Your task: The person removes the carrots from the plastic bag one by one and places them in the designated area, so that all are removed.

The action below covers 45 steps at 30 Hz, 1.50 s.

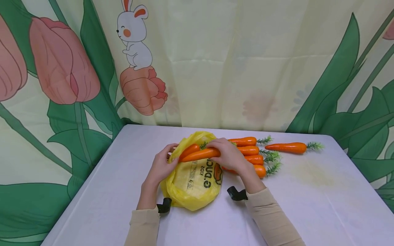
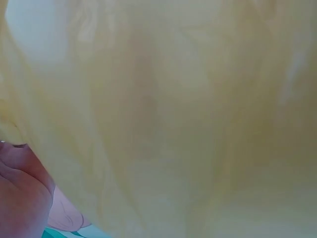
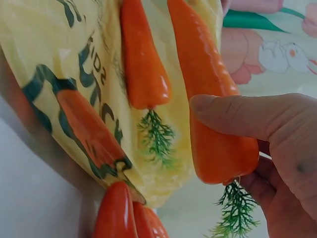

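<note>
My right hand (image 1: pixel 229 155) grips an orange toy carrot (image 3: pixel 213 134) near its leafy end, thumb across its side. Its tip points left into the mouth of a yellow plastic bag (image 1: pixel 197 200) printed with dark letters. The bag lies on the table with its mouth held open by my left hand (image 1: pixel 163 164), which pinches the left edge. Another carrot (image 3: pixel 146 64) with a green sprig rests inside the bag. In the left wrist view the yellow plastic fills nearly everything, and only part of the left hand (image 2: pixel 22 193) shows at the lower left.
Several carrots (image 1: pixel 255 160) lie side by side just right of the bag, partly behind my right forearm. One more carrot (image 1: pixel 286 147) lies apart, farther right. The white table (image 1: pixel 307 208) backs onto a curtain (image 1: pixel 209 68) with tulips and a rabbit.
</note>
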### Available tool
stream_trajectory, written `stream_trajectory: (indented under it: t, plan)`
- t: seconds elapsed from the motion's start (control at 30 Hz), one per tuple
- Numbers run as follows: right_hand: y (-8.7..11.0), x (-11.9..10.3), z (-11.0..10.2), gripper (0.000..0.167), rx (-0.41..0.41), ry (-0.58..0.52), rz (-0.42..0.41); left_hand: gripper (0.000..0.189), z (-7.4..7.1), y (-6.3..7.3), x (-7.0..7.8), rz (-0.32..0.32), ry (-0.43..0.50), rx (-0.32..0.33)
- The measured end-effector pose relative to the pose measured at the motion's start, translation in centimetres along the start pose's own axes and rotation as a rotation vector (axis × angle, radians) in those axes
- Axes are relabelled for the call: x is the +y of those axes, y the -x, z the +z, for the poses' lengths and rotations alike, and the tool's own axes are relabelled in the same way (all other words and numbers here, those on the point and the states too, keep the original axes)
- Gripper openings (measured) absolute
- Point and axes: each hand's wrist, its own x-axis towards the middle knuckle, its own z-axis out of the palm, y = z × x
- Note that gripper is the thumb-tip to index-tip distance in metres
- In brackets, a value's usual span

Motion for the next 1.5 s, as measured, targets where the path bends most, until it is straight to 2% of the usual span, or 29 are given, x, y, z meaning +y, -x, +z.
stream_trajectory:
  t: [0.33, 0.5, 0.7, 0.93, 1.2, 1.5]
  plan:
    - [0.5, 0.5, -0.9, 0.041, 0.014, 0.005, 0.034, 0.046, 0.0, 0.2, -0.2, 0.004, 0.005, 0.011]
    - [1.0, 1.1, -1.2, 0.04, 0.028, 0.013, 0.022, 0.045, 0.1, 0.4, -0.4, 0.002, 0.003, 0.02]
    - [1.6, 2.2, -1.3, 0.041, 0.042, -0.001, 0.044, 0.045, 0.2, 0.4, -0.5, 0.006, 0.01, 0.019]
    - [2.4, 3.0, -1.9, 0.039, 0.056, -0.011, 0.051, 0.043, 0.2, 0.5, -0.4, -0.015, 0.019, 0.01]
    - [3.3, 3.6, -3.5, 0.036, 0.053, -0.001, 0.118, 0.043, 0.2, 0.3, -0.3, -0.008, 0.004, 0.01]
    - [4.2, 4.5, -5.6, 0.043, 0.08, 0.026, 0.153, 0.043, 0.0, 0.1, -0.2, -0.005, 0.005, 0.017]
